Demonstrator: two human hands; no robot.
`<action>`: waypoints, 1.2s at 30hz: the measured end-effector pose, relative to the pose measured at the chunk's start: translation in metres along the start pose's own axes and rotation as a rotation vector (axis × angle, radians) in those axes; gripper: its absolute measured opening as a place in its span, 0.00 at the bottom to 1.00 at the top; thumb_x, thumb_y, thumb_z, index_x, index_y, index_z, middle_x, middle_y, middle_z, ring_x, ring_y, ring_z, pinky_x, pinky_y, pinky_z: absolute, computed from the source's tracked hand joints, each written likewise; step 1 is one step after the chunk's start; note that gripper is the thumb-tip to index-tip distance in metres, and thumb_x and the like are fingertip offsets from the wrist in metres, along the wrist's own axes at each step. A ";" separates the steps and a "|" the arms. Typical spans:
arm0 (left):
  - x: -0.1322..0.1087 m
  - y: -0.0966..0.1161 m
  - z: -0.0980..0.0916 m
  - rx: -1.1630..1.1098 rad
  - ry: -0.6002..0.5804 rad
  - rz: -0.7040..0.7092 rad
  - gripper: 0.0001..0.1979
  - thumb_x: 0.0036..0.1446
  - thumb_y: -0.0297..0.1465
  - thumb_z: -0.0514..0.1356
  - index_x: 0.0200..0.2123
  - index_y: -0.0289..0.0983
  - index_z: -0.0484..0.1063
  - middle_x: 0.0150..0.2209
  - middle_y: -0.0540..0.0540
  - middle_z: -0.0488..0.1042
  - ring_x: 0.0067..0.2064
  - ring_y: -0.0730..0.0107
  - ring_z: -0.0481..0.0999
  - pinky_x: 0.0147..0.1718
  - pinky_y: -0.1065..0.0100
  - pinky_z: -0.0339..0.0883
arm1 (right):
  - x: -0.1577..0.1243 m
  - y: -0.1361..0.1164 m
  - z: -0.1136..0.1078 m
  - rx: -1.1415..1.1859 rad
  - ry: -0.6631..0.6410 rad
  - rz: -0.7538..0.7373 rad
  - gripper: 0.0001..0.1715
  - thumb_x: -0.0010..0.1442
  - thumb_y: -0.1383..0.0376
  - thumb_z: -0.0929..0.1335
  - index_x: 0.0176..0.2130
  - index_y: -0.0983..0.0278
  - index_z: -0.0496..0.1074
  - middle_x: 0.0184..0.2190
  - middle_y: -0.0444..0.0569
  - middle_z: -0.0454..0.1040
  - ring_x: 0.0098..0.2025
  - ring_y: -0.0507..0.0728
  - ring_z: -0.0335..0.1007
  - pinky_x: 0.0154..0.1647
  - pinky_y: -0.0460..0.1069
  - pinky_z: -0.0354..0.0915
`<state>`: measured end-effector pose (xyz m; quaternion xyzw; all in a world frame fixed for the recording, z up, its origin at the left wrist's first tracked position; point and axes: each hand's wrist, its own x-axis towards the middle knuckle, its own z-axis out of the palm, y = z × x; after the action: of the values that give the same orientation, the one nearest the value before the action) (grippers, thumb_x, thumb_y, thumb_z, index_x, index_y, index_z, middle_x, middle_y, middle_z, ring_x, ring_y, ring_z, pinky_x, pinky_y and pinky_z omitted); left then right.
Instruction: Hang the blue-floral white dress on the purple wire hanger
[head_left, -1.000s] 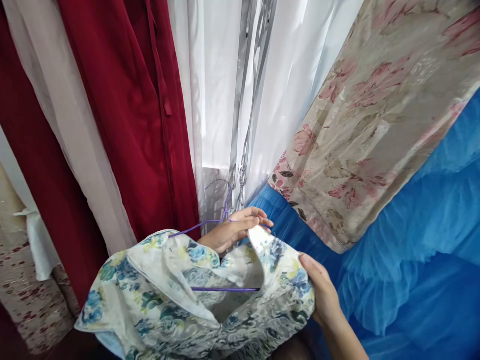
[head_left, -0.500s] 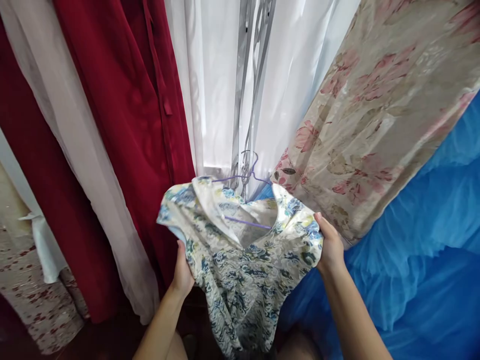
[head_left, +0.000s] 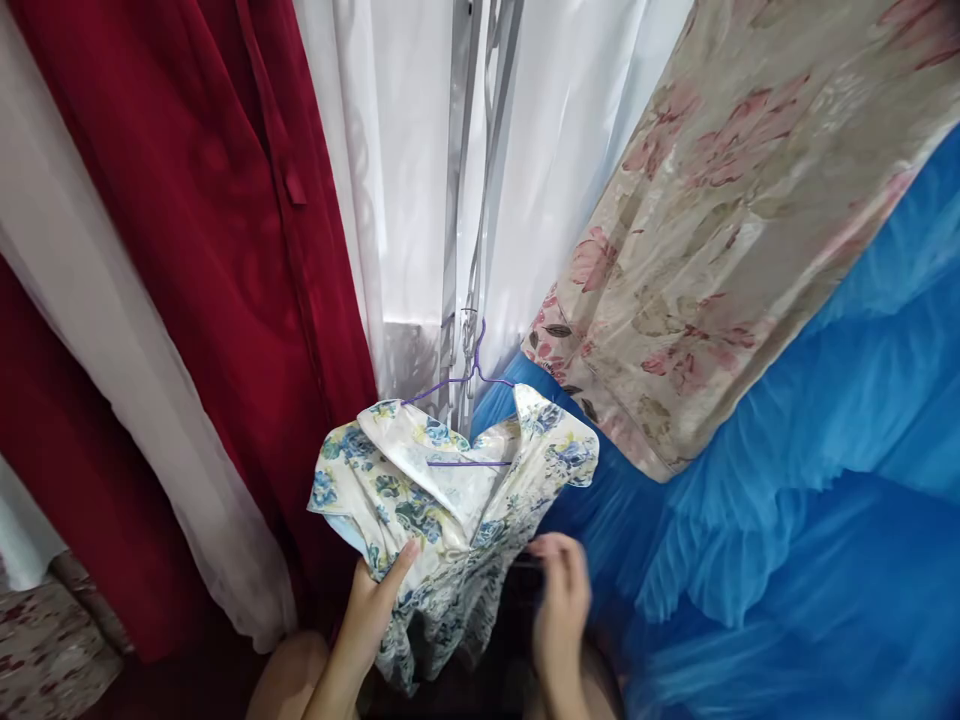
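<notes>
A white dress [head_left: 420, 500] with a blue, green and yellow floral print hangs on a thin purple hanger [head_left: 457, 463]. It has short sleeves and a V-shaped neckline, and its lower part is bunched in shadow. My left hand [head_left: 371, 600] grips the dress at its left side below the sleeve, thumb on the front and fingers hidden behind the cloth. Beside the right edge of the dress is my right hand [head_left: 562, 590], fingers bent and blurred by motion. Whether its fingertips touch the cloth, I cannot tell.
Dark red cloth [head_left: 217, 200] and pale sheer cloth [head_left: 127, 320] hang at the left. White curtains [head_left: 412, 180] with grey strips hang behind the hanger. At the right are a beige cloth with pink flowers [head_left: 720, 220] and bright blue ruffled tulle [head_left: 795, 520].
My right hand has let go of the right sleeve and moved down and left. The dress has shifted lower and slightly left. My left hand now grips further onto its front.
</notes>
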<state>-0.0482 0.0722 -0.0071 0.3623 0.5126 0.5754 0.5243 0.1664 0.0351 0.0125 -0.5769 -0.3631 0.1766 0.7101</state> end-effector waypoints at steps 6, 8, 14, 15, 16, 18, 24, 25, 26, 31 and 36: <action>-0.009 0.006 -0.004 0.032 -0.053 0.020 0.28 0.51 0.43 0.71 0.52 0.36 0.76 0.54 0.39 0.78 0.61 0.47 0.72 0.63 0.52 0.63 | -0.022 0.000 0.042 0.054 -0.710 0.210 0.24 0.69 0.51 0.61 0.28 0.62 0.68 0.25 0.45 0.69 0.31 0.56 0.65 0.36 0.50 0.59; -0.015 0.009 -0.004 0.028 -0.040 0.011 0.28 0.50 0.43 0.71 0.51 0.35 0.77 0.53 0.39 0.79 0.60 0.46 0.73 0.63 0.51 0.63 | -0.018 -0.001 0.047 0.076 -0.717 0.229 0.23 0.68 0.51 0.63 0.27 0.62 0.66 0.23 0.43 0.68 0.28 0.55 0.62 0.34 0.49 0.58; -0.028 0.007 0.006 0.016 -0.050 0.025 0.30 0.50 0.45 0.70 0.53 0.35 0.76 0.55 0.38 0.77 0.61 0.46 0.72 0.63 0.52 0.62 | -0.024 0.010 0.045 0.124 -0.706 0.334 0.19 0.65 0.53 0.66 0.27 0.61 0.65 0.22 0.44 0.70 0.26 0.54 0.62 0.31 0.49 0.57; -0.028 0.006 0.009 0.013 -0.051 0.027 0.30 0.50 0.45 0.70 0.53 0.35 0.76 0.54 0.38 0.77 0.61 0.46 0.72 0.63 0.51 0.62 | -0.026 0.010 0.044 0.147 -0.698 0.351 0.18 0.65 0.55 0.66 0.28 0.61 0.65 0.22 0.44 0.70 0.25 0.54 0.61 0.30 0.49 0.57; -0.028 0.004 0.012 0.013 -0.049 0.030 0.31 0.49 0.45 0.71 0.53 0.35 0.75 0.54 0.38 0.78 0.61 0.46 0.71 0.63 0.51 0.61 | -0.027 0.010 0.043 0.166 -0.684 0.368 0.16 0.64 0.56 0.66 0.28 0.61 0.64 0.21 0.43 0.70 0.24 0.54 0.60 0.29 0.48 0.56; -0.030 0.002 0.018 0.016 -0.059 0.037 0.31 0.49 0.44 0.71 0.54 0.35 0.74 0.55 0.38 0.77 0.62 0.47 0.71 0.64 0.51 0.61 | -0.027 0.008 0.042 0.174 -0.634 0.380 0.12 0.63 0.59 0.66 0.29 0.61 0.64 0.21 0.42 0.70 0.24 0.53 0.60 0.28 0.48 0.56; -0.038 0.002 0.026 0.038 -0.077 0.040 0.30 0.51 0.44 0.70 0.55 0.36 0.74 0.55 0.39 0.77 0.62 0.48 0.71 0.63 0.53 0.63 | -0.010 0.002 0.031 0.060 -0.648 0.279 0.11 0.63 0.60 0.63 0.29 0.61 0.64 0.23 0.42 0.67 0.27 0.54 0.62 0.30 0.48 0.57; -0.038 0.002 0.024 0.049 -0.068 0.048 0.29 0.51 0.44 0.69 0.54 0.36 0.75 0.55 0.39 0.77 0.61 0.48 0.72 0.63 0.53 0.63 | -0.007 0.002 0.027 0.031 -0.663 0.264 0.13 0.64 0.61 0.62 0.27 0.61 0.63 0.22 0.42 0.66 0.26 0.54 0.61 0.29 0.48 0.56; -0.036 0.001 0.022 0.065 -0.053 0.053 0.29 0.52 0.44 0.69 0.53 0.36 0.75 0.54 0.39 0.78 0.61 0.48 0.72 0.62 0.53 0.64 | -0.004 0.002 0.023 -0.006 -0.673 0.255 0.15 0.64 0.61 0.62 0.25 0.61 0.61 0.21 0.41 0.64 0.25 0.53 0.59 0.29 0.48 0.55; -0.025 -0.012 0.001 0.220 0.105 0.120 0.29 0.52 0.46 0.68 0.52 0.33 0.74 0.50 0.36 0.79 0.56 0.44 0.75 0.56 0.50 0.69 | -0.005 0.008 -0.002 -0.091 -0.818 0.272 0.21 0.63 0.61 0.62 0.20 0.60 0.57 0.16 0.39 0.57 0.22 0.51 0.52 0.26 0.48 0.50; -0.038 -0.034 0.010 0.490 0.394 0.653 0.29 0.54 0.39 0.67 0.57 0.38 0.66 0.57 0.36 0.69 0.59 0.47 0.69 0.58 0.49 0.64 | -0.021 0.007 -0.009 0.070 -0.777 0.338 0.18 0.63 0.56 0.67 0.25 0.62 0.64 0.16 0.38 0.59 0.20 0.50 0.52 0.24 0.47 0.50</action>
<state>-0.0234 0.0349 -0.0336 0.5018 0.5826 0.6304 0.1066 0.1597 0.0168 -0.0011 -0.4944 -0.4979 0.5069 0.5007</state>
